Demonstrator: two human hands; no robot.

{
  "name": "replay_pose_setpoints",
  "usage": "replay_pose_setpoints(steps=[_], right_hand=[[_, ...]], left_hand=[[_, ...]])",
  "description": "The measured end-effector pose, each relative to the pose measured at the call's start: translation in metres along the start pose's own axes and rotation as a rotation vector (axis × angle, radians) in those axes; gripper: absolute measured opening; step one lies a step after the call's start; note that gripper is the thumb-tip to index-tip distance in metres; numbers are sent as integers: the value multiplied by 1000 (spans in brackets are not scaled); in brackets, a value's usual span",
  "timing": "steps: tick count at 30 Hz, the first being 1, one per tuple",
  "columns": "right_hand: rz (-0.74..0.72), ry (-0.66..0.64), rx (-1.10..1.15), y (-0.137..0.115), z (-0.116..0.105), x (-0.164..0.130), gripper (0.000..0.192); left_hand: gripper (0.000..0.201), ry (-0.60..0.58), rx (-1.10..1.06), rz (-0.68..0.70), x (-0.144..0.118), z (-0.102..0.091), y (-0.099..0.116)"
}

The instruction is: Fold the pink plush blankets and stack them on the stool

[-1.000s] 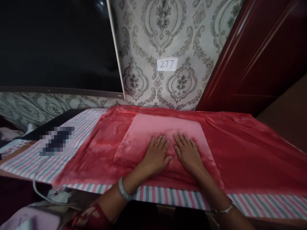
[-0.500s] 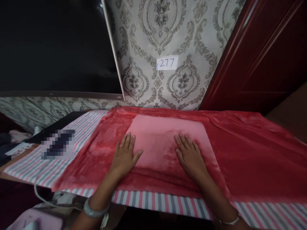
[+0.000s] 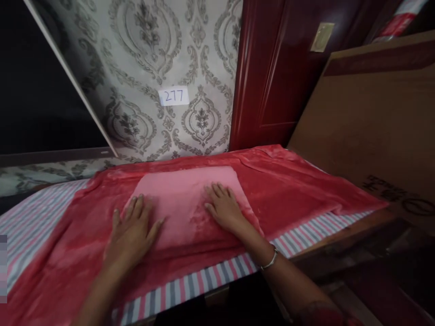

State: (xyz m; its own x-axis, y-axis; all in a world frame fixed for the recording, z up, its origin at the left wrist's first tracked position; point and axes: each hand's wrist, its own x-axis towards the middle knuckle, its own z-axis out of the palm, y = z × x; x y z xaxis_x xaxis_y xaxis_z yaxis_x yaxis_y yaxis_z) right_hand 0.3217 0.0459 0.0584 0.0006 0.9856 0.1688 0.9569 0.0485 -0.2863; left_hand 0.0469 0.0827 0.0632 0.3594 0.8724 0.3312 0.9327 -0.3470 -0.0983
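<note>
A plush red blanket (image 3: 268,190) lies spread over the table, with a lighter pink section (image 3: 176,190) in its middle. On the left edge of that pink section my left hand (image 3: 132,231) rests flat, its fingers spread. My right hand (image 3: 222,206) lies palm down near the right side of the pink section, fingers apart, and a bangle shows on that wrist. Neither hand grips the fabric. Under the blanket, a striped cloth (image 3: 190,285) shows along the front edge and at the left.
Behind the table stands a patterned wall with a paper marked 277 (image 3: 174,96). A dark screen (image 3: 44,90) is at the left. To the right are a dark red door (image 3: 265,68) and a large cardboard box (image 3: 374,122) close to the table's end.
The view has swung to the right, bringing the cardboard box into sight. Both hands stay flat on the pink section, the left one a little nearer its left edge.
</note>
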Motion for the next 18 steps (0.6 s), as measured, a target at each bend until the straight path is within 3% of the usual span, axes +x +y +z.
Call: replay_pose_setpoints(steps=[4,9,18], right_hand=[[65,2,-26,19,-3,-5,62],[54,70,-15,38,18,-18,61],[45,91,-33,41,25,-19,59]], left_hand=[[68,-36,-41,77,2,14,14],[66,29,-44,106,-7,38,14],[65,63,-72,114,-12,41,11]])
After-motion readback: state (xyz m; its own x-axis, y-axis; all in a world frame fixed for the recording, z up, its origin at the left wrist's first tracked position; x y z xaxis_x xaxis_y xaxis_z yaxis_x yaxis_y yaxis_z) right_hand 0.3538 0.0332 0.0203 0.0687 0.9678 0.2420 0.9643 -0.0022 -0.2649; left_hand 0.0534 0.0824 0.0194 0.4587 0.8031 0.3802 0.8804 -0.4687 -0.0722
